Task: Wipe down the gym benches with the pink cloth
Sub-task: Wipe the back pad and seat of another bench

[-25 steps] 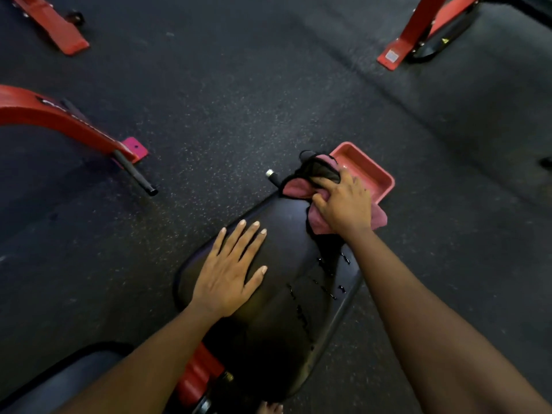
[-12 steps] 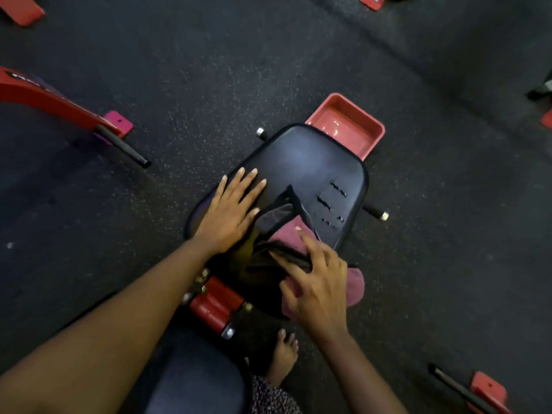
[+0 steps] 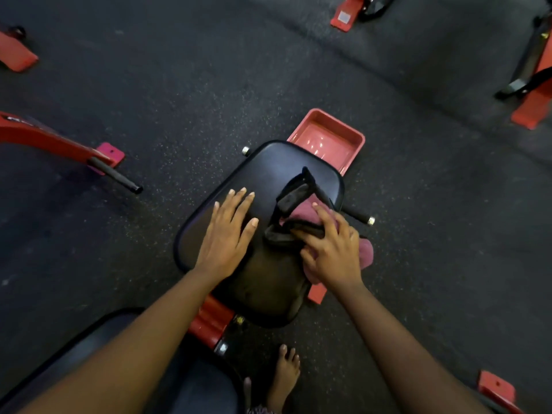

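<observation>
A black padded bench seat [image 3: 277,165] fills the middle of the head view. My left hand [image 3: 227,231] lies flat on its left side, fingers spread, holding nothing. My right hand [image 3: 331,249] presses a pink cloth [image 3: 366,252] with a black edge onto the seat's right side; the cloth bunches under my fingers and hangs over the seat's right rim. A second black pad [image 3: 191,380] of the bench shows at the bottom left, joined by a red frame piece [image 3: 210,321].
A pink tray [image 3: 352,135] sits on the dark rubber floor just beyond the seat. Red machine frames stand at the left [image 3: 53,144], top right [image 3: 343,17] and far right [image 3: 534,106]. My bare foot [image 3: 285,375] is below the seat.
My right hand drew the cloth from the seat's far end back toward me, then out a little toward the right rim. My left hand stayed flat on the seat.
</observation>
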A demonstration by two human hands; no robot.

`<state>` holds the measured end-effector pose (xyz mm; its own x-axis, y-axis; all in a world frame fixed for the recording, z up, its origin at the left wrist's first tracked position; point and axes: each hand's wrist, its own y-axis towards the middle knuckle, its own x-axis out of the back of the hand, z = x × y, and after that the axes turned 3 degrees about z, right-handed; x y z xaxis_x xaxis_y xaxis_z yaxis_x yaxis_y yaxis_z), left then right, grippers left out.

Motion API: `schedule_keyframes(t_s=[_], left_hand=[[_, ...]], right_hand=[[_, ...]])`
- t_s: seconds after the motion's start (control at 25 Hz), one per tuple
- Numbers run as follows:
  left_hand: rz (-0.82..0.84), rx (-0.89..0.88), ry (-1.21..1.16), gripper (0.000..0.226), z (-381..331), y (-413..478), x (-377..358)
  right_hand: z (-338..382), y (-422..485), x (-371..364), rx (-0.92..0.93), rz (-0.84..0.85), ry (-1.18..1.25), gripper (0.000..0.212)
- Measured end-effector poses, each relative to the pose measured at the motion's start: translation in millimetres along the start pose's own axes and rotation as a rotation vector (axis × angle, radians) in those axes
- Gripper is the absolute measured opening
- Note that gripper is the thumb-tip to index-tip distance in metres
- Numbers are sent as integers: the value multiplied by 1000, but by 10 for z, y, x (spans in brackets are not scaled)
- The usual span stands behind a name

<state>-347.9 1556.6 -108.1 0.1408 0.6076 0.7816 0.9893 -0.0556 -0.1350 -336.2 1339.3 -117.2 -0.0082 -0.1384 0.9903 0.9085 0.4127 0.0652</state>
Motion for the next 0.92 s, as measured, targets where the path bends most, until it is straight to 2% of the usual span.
schedule_keyframes(t_s=[0.12,0.36,0.52,0.6,0.68,0.76,0.84,0.92], left_hand=[[-8,-9,78,70,-201,329,-157],[-35,52,349,73,-194,566,-435],[-53,66,435,67,-186,572,-470],[-49,72,427,65,-184,573,-467],[-44,74,423,62,-174,581,-474],[-50,72,429,59,-161,588,-483],[-48,71,432,59,-151,588,-488],[-52,67,439,60,-149,588,-487]], right_hand=[[-312,431,27,23,23,-78,39],[-615,946,-7,-28,32,-40,37],[-777,1501,160,-95,216,109,39],[-811,1843,267,-22,247,186,41],[-687,2243,258,131,292,227,43],[-401,2587,145,268,409,231,44],[-175,2799,-22,310,564,106,45],[-192,2887,-152,279,611,96,47]])
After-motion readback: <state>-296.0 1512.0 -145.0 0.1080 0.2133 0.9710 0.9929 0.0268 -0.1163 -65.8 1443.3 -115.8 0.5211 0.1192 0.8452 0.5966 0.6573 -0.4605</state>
